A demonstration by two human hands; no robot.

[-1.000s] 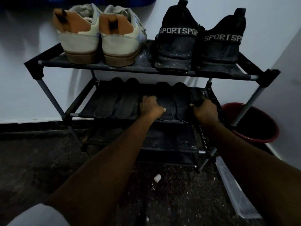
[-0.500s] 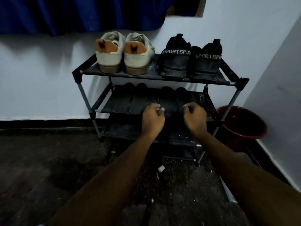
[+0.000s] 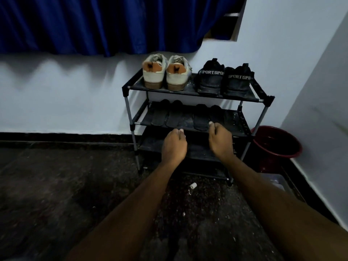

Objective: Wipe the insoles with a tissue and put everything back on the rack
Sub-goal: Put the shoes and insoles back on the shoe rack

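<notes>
off to the left a blue curtain (image 3: 94,25) hangs over the pale wall, with dark, gritty floor below it. the black rack (image 3: 190,93) stands against that wall near the corner. on its top shelf, heels outward, sits a pair of pale sneakers (image 3: 166,74) with tan heel patches. under them, on the middle shelf, the left pair of insoles (image 3: 167,116) lies flat, side by side. the left hand (image 3: 174,146) hovers just in front of that shelf's edge, apart from it, fingers curled in and thumb tip against the forefinger, with nothing visible in it. a small white scrap (image 3: 193,185) lies on the floor before the rack. further right up top are black shoes (image 3: 225,79) lettered "sport", and below them the right pair of insoles (image 3: 200,118). the right hand (image 3: 221,140) hangs at the shelf's front edge, curled the same way; i can't tell whether its thumb touches the nearest insole. a red bucket (image 3: 276,144) sits in the corner.
</notes>
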